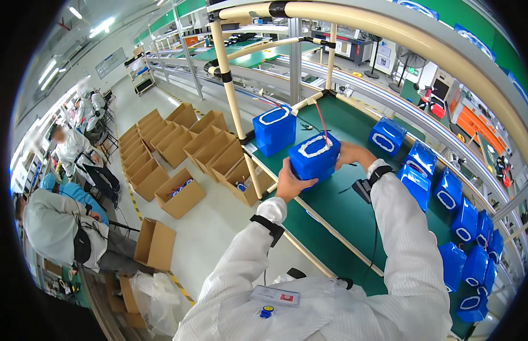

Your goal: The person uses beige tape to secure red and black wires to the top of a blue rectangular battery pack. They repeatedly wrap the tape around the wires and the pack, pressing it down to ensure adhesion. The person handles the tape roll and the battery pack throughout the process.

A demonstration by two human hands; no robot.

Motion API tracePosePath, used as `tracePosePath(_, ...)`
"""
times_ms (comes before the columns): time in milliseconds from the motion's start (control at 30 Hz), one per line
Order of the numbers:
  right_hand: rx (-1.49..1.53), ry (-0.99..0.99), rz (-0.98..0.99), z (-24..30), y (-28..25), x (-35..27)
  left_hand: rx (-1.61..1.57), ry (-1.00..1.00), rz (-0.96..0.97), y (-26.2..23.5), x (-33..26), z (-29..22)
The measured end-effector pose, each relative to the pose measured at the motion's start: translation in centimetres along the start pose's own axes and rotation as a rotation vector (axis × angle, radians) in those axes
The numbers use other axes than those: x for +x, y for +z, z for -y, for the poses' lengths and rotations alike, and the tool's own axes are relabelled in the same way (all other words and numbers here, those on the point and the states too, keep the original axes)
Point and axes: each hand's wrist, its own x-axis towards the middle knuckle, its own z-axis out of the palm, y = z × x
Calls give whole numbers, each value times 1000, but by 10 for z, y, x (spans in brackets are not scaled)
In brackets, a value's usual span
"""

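Between my two hands is a blue-wrapped battery pack (316,158) with a white ring of sealant on top and a red wire rising from it. My left hand (292,181) grips its near left side, thumb along the lower front. On its right side my right hand (355,156) is closed round the edge, its fingers partly hidden behind the pack. A second blue battery pack (274,132) with a similar white ring stands just beyond, at the bench's left corner. Both packs are over the green bench top (338,207).
Several blue packs (447,190) line the bench's right side. A beige pipe frame (232,94) rises at the bench's left edge. Open cardboard boxes (180,193) cover the floor to the left, some holding packs. Co-workers (70,227) sit or bend at the far left.
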Motion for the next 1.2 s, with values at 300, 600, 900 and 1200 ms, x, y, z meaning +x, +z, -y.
tracePosePath(300, -40, 102, -354, 21, 31, -104, -5, -62, -29, 0, -26, 3)
tracePosePath(600, -139, 826, -1056, -49, 35, -341, 120, 131, -235, -4, -145, 1)
tracePosePath(900, 674, 1153, -945, -21, 13, -313, 4, -80, 134, 2, -177, 0)
tracePosePath(1200, 1037, 1215, -782, -45, 8, -302, -319, -290, 478, 49, -124, -41)
